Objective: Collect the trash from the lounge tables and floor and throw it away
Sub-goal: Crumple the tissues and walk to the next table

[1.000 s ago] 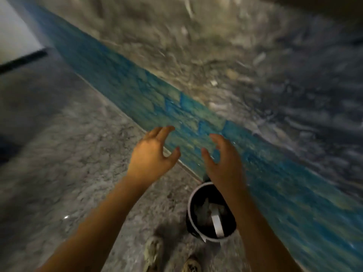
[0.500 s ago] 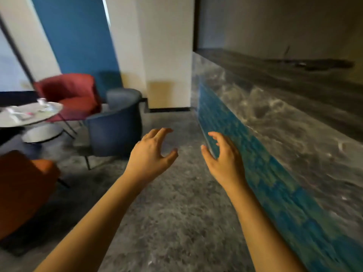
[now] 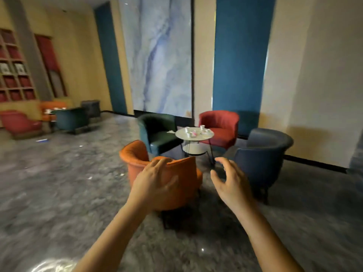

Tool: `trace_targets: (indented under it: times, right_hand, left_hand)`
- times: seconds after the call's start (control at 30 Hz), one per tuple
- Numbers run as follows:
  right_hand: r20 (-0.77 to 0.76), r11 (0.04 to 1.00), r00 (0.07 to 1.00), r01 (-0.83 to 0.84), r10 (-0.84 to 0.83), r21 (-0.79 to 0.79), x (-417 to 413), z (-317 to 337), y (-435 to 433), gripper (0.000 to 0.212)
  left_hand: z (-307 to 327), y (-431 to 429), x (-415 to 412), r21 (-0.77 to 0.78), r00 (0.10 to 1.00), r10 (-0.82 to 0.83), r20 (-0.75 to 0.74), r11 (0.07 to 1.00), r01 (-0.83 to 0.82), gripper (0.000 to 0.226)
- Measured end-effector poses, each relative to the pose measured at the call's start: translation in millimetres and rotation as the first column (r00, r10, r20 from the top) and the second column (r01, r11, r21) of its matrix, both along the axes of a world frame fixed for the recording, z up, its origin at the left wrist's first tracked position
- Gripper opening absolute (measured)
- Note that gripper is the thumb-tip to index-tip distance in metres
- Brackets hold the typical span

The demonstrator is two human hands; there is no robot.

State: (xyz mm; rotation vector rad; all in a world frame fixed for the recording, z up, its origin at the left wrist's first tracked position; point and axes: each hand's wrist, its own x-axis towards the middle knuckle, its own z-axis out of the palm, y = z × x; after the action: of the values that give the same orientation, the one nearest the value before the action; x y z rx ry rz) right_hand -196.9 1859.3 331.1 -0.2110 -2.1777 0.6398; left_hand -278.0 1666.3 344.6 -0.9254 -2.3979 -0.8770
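Observation:
A round white lounge table stands ahead among several armchairs. White paper cups and pink-and-white scraps lie on its top. A crumpled white tissue rests on the seat of the green chair. Small white scraps and a blue-white strip lie on the grey floor to the left. My left hand and my right hand are raised in front of me, fingers loosely spread, holding nothing. The trash bin is out of view.
An orange chair stands directly ahead, a dark blue chair to its right, a red chair behind the table. A second seating group stands far left by a red-backed shelf. Open grey marble floor lies to the left.
My view swung up from the trash bin and counter wall to the lounge. Both hands stayed raised and held nothing throughout.

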Motion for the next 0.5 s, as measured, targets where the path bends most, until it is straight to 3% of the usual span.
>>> trace_targets:
  times: [0.27,0.5]
  right_hand:
    - [0.075,0.915,0.917,-0.396,0.391,0.074,-141.6,3.1,-197.7,0.035]
    - [0.194,0.801,0.788,-0.599,0.584,0.024,-264.8,-21.2,-313.2,0.037]
  left_hand:
    - [-1.7,-217.1,-55.1,0.031,0.899,0.431,0.072,0.9,-0.434,0.049]
    - [-19.1,-332.6,-127.9,0.04,0.757,0.64,0.131,0.76,-0.649,0.048]
